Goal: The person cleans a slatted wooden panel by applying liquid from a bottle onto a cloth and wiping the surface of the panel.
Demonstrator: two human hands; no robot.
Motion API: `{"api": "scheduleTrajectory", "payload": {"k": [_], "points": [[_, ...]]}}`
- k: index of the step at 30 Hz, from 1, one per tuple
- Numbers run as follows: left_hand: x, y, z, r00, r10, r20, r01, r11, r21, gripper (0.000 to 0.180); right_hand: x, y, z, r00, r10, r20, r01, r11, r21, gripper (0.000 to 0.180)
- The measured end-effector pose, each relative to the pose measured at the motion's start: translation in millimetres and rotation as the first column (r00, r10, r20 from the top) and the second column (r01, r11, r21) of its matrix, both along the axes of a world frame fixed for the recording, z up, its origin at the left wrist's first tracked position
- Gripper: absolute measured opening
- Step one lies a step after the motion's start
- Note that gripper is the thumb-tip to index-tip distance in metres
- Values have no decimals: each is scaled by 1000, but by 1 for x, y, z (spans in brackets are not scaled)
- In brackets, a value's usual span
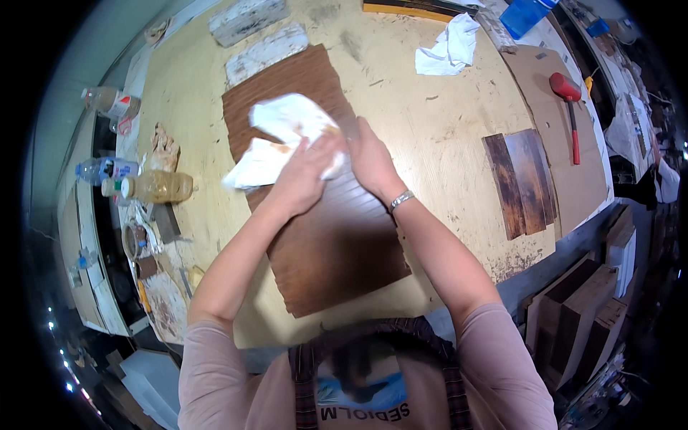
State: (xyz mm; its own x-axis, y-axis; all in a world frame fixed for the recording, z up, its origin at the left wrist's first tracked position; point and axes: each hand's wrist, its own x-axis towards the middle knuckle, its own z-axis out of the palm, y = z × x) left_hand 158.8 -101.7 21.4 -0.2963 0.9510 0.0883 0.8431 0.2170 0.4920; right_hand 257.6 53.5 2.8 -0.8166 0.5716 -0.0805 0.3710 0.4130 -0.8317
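A brown wooden panel point(344, 251) with a ridged, wavy surface and uneven edges lies slanted on the table in front of me. My left hand point(307, 172) is closed on a crumpled white cloth point(290, 115) and presses it against the panel's upper half. Brown stains mark the cloth, and motion blurs it. Along the panel's right edge rests my right hand point(374, 161), its fingers stretched out and partly hidden near the cloth. A bracelet circles that wrist.
Two pale blocks point(266, 51) stand beyond the panel. Another white cloth point(448, 46) lies at the far right. Dark wood strips point(522, 183) and a red mallet point(566, 87) are on the right. Several bottles, one with yellowish liquid point(161, 187), line the left side.
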Motion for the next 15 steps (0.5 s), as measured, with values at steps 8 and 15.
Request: {"api": "scheduleTrajectory", "payload": {"k": [8, 15], "points": [[-68, 64, -7, 994, 97, -41, -95, 994, 49, 57, 2, -3, -2, 1000, -20, -10, 20, 1000, -10, 39], [-145, 91, -4, 974, 211, -85, -213, 977, -5, 53, 0, -7, 6, 1000, -27, 0, 27, 998, -58, 35]]}}
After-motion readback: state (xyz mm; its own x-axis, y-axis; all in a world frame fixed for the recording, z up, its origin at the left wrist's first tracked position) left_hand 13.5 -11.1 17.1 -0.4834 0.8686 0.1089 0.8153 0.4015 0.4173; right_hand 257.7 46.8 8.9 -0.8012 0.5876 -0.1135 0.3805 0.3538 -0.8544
